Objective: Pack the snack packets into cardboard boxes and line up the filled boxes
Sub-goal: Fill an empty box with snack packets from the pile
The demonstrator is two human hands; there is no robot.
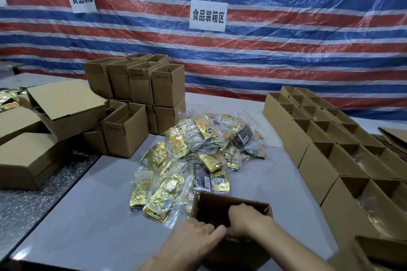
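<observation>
Right at the near edge of the counter (94, 215) stands an open cardboard box (233, 204), top flaps up, with both hands close together on it. The left hand (198, 238) sits at the box's near left corner, its fingers curled on the near rim. The right hand (248, 219) reaches over that rim and down inside with bent knuckles. Its fingertips are hidden, so I cannot tell whether it grips anything.

Just beyond the hands, and touching the box's far left side, a loose heap of snack packets (198, 152) spreads across the counter, mostly gold foil in clear wrap, a few dark ones among them.

To the right of the hands, open-topped boxes (326, 152) stand in rows running away from the person; gold foil shows inside the nearest.

Farther off to the left, beyond the heap, small empty boxes (141, 86) are stacked, with larger cartons (57, 108) beside them.

Behind everything hangs a red, white and blue striped tarp (286, 50) with paper signs (208, 15) on it.
</observation>
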